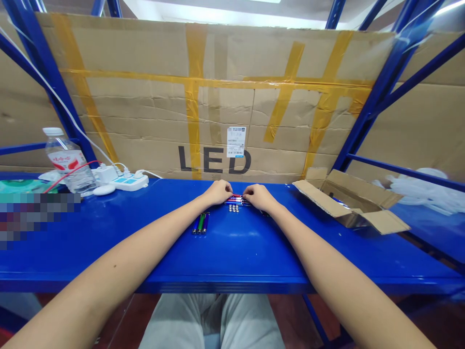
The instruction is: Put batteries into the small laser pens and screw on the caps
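Note:
Near the far middle of the blue table, several slim metallic tubes (234,200) lie crosswise in a row, red, silver and dark ones among them. At the left end of this row my left hand (217,192) is closed, its thumb and fingers pinched on the red tube (237,196). My right hand (258,196) pinches at the right end of the same red tube, and its fingers partly cover the row. Small round silver button cells (233,208) sit in a cluster just in front. Beside my left wrist lie blue and green tubes (201,223), side by side.
An open cardboard box (348,198) with tubes inside stands at the right. On the left are a water bottle (69,162), a white power strip (131,181) and cables. A large cardboard panel (152,116) rises behind the table (232,261), between blue metal posts.

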Available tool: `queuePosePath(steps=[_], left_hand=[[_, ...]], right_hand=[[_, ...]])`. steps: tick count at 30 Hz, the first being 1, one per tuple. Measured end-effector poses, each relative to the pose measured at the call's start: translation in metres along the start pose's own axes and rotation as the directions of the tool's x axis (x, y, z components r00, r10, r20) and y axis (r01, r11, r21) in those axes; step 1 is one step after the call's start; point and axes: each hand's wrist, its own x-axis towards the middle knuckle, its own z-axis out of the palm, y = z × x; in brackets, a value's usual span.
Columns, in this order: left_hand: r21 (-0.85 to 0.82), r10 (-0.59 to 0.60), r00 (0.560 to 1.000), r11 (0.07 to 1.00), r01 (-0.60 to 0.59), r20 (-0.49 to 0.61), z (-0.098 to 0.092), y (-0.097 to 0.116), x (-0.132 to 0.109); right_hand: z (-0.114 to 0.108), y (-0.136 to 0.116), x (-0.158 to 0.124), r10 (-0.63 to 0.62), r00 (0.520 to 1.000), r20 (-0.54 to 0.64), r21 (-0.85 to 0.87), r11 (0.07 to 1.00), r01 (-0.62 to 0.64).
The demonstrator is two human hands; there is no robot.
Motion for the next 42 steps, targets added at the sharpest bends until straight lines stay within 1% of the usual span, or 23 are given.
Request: queuePosePath(steps=[7, 11, 15, 17, 19, 20, 21, 23, 25, 26, 28, 30, 31, 33, 35, 42], left_hand=[[0.023, 0.012, 1.000, 1.000, -0.013, 0.016, 0.001, -0.003, 0.001], [0.020, 0.018, 1.000, 1.000, -0.018, 0.011, 0.000, -0.002, 0.001], [0.007, 0.016, 1.000, 1.000, -0.016, -0.004, -0.006, -0.003, -0.002], [0.020, 0.022, 0.999, 1.000, -0.021, -0.035, -0.014, -0.006, -0.006], [0.040, 0.042, 0.998, 0.998, -0.041, -0.039, -0.026, -0.011, -0.012], [0.039, 0.059, 0.998, 0.998, -0.059, -0.006, -0.033, -0.013, -0.016], [0.022, 0.084, 0.995, 0.996, -0.086, 0.062, -0.041, -0.015, -0.019], [-0.024, 0.124, 0.964, 0.992, -0.122, 0.236, -0.055, -0.016, -0.027], [-0.050, 0.101, 0.918, 0.995, -0.088, 0.383, -0.065, -0.014, -0.034], [-0.047, 0.085, 0.897, 0.996, -0.072, 0.434, -0.069, -0.013, -0.036], [-0.025, 0.060, 0.864, 0.998, -0.055, 0.499, -0.073, -0.010, -0.039], [0.004, 0.045, 0.848, 0.998, -0.055, 0.529, -0.075, -0.008, -0.040], [0.018, 0.038, 0.843, 0.998, -0.057, 0.537, -0.076, -0.008, -0.040], [0.044, 0.027, 0.836, 0.997, -0.061, 0.548, -0.076, -0.008, -0.039], [0.074, 0.016, 0.824, 0.995, -0.071, 0.566, -0.077, -0.009, -0.039], [0.155, 0.001, 0.794, 0.981, -0.120, 0.608, -0.077, -0.009, -0.038]], right_hand=[[-0.003, -0.003, -0.005, 0.034, 0.998, 0.044, -0.010, 0.999, -0.033], [-0.004, -0.004, -0.007, 0.035, 0.998, 0.043, 0.009, 0.999, -0.035], [-0.006, -0.003, -0.006, 0.026, 0.999, -0.030, 0.042, 0.999, -0.025], [-0.008, -0.001, -0.005, 0.013, 0.995, -0.100, 0.049, 0.999, -0.009], [-0.011, -0.002, -0.006, -0.016, 0.984, -0.180, 0.051, 0.998, 0.026], [-0.012, -0.004, -0.008, -0.036, 0.976, -0.217, 0.055, 0.997, 0.049], [-0.013, -0.008, -0.011, -0.061, 0.968, -0.243, 0.064, 0.995, 0.078], [-0.013, -0.021, -0.019, -0.128, 0.958, -0.257, 0.100, 0.982, 0.158], [-0.010, -0.040, -0.031, -0.253, 0.949, -0.185, 0.145, 0.949, 0.281], [-0.008, -0.051, -0.037, -0.346, 0.931, -0.114, 0.160, 0.919, 0.361], [-0.001, -0.072, -0.049, -0.501, 0.865, -0.018, 0.144, 0.855, 0.498], [0.007, -0.087, -0.057, -0.590, 0.804, 0.081, 0.085, 0.807, 0.584], [0.011, -0.092, -0.059, -0.612, 0.781, 0.122, 0.068, 0.790, 0.609], [0.017, -0.096, -0.061, -0.623, 0.762, 0.177, 0.045, 0.779, 0.626], [0.020, -0.096, -0.061, -0.617, 0.762, 0.197, 0.034, 0.781, 0.624], [0.020, -0.095, -0.061, -0.596, 0.779, 0.194, -0.019, 0.791, 0.611]])
